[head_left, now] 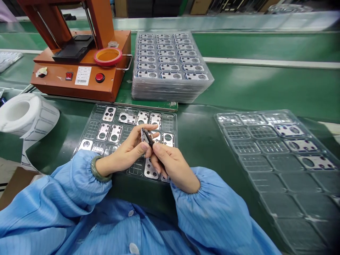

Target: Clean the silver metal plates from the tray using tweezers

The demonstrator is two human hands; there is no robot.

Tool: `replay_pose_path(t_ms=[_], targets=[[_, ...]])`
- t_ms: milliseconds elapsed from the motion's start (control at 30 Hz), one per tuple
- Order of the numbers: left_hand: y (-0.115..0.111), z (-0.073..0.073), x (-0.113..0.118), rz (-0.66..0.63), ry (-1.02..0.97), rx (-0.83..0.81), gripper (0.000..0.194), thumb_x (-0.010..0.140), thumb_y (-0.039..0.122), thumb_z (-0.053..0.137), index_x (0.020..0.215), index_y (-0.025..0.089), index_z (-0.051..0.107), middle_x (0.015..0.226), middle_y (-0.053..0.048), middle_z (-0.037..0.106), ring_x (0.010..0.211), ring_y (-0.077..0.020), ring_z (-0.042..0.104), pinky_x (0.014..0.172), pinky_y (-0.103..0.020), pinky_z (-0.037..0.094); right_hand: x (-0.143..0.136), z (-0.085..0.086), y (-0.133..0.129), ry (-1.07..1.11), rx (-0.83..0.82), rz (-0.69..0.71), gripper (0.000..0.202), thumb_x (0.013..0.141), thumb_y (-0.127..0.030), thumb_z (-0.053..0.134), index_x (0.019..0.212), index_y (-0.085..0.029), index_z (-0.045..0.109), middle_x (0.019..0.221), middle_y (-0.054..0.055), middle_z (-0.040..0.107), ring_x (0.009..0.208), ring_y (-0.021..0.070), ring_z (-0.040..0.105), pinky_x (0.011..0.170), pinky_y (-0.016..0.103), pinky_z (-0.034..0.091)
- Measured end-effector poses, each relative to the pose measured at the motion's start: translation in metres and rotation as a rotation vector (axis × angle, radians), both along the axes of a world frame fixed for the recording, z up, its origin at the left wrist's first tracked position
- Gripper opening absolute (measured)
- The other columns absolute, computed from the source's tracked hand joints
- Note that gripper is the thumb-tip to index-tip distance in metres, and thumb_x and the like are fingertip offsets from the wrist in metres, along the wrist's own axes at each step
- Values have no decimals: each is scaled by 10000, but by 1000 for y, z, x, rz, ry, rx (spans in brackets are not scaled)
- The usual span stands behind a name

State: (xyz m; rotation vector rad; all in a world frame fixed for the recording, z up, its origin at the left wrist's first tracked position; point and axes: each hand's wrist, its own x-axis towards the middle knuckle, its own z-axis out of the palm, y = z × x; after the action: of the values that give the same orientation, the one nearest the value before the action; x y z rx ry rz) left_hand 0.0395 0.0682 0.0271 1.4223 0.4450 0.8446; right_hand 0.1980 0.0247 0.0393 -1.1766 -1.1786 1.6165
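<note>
Glossy clear plastic tray; orange press smooth, seemingly painted metal.

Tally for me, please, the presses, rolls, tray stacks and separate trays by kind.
Orange press: 1
Rolls: 2 (white label roll, tape roll)
Tray stack: 1
Trays apart from the stack: 2 (tray beneath the hands, tray at the right)
Total: 6

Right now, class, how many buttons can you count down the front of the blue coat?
2: the upper button sits between the sleeves, and the lower button is near the picture's bottom edge. Folds or that edge may hide more.
</note>
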Motion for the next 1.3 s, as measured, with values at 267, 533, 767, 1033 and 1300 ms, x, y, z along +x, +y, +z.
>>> replay_pose_path(t_ms=[267, 533, 767, 1033, 1300], targets=[[0, 2, 1, 1, -12, 8, 382, 944, 409, 440, 1310, 307, 392, 1507, -81, 338, 1310, -251, 462, 1094, -455, 374, -6, -10, 0, 38, 40, -70, 479, 793, -648, 559, 684, -182, 570, 383, -77, 446, 318, 63, 332, 352, 210, 246], [-1, 1, 1, -20, -31, 20, 387, 940, 408, 451, 1306, 299, 387, 1490, -97, 349, 1325, -261, 445, 1105, -476, 360, -5, -7, 0, 66, -17, -22, 468, 757, -622, 620, 614, -184, 539, 372, -77, 465, 290, 53, 314, 325, 206, 229], [-3, 4, 1, -41, -27, 11, 384, 952, 412, 419, 1320, 311, 372, 1509, -94, 327, 1366, -264, 392, 1129, -488, 320, -1, -3, -1, 107, -47, 102, 519, 823, -655, 490, 722, -161, 610, 392, -62, 528, 241, 37, 296, 308, 185, 188], [-1, -1, 0, 24, -1, 74, 370, 944, 387, 454, 1293, 289, 380, 1485, -104, 353, 1349, -262, 413, 1112, -484, 339, 5, 3, 4, 152, -158, 151, 449, 793, -614, 567, 744, -168, 565, 410, -59, 558, 213, 29, 310, 277, 169, 172], [0, -3, -1, 68, 23, 152, 386, 948, 387, 444, 1312, 278, 373, 1467, -113, 373, 1355, -254, 396, 1122, -473, 315, 6, 3, 5, 49, -23, -91, 329, 761, -454, 706, 742, -188, 512, 518, -61, 610, 270, 36, 436, 296, 155, 276]])
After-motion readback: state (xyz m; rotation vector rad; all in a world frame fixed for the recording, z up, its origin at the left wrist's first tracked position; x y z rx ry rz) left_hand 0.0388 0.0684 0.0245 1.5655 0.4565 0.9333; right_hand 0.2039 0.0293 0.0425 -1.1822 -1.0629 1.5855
